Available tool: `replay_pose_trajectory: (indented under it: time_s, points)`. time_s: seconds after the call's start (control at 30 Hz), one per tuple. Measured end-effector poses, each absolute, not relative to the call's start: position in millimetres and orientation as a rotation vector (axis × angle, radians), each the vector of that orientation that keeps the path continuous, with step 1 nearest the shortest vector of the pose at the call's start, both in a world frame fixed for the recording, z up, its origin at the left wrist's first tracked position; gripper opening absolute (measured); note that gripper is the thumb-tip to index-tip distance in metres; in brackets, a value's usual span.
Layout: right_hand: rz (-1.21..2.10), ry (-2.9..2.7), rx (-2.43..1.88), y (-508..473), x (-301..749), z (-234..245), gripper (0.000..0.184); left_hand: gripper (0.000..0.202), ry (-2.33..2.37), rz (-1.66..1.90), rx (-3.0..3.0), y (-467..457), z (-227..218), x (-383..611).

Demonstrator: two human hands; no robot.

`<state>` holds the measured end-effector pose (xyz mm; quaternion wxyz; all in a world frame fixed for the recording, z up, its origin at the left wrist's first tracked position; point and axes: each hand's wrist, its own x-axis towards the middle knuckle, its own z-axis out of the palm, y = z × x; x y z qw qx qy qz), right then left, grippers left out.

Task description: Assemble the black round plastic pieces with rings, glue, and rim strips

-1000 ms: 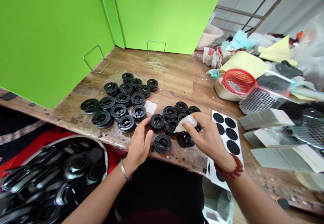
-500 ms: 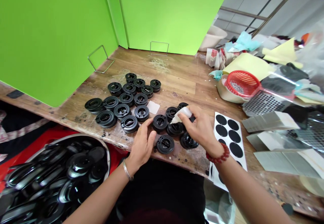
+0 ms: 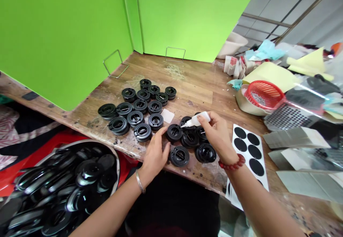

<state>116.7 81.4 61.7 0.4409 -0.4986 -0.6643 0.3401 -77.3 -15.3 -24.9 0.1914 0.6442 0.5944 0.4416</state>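
Observation:
My right hand grips a small white squeeze bottle, its nozzle pointing left and down at a black round part in the near cluster. My left hand rests on the wooden table with fingers loosely curled, fingertips touching a black round part; another part lies just right of the thumb. A bigger group of the same black parts sits further left.
A metal bowl full of black parts sits low on the left. A white sheet with black round stickers lies right of my hand. A red basket, paper stacks and bags crowd the right. Green panels stand behind.
My right hand has moved the bottle away from me, from the near parts to a part at the back of the cluster. The left hand has barely moved. The view has shifted a little.

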Motion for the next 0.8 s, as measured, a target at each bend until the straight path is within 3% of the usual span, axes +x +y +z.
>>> replay_pose_trajectory:
  time_s: [0.47, 0.8]
  points:
    - [0.39, -1.964, -1.184, 64.8, 110.9, 70.4, 0.026, 0.06, 1.753, 1.232, 1.868, -14.3, -27.5, -72.5]
    - [0.473, -2.113, -1.023, 47.4, 92.2, 80.5, 0.019, 0.058, 1.697, 1.255, 1.774, -15.0, -25.3, -72.5]
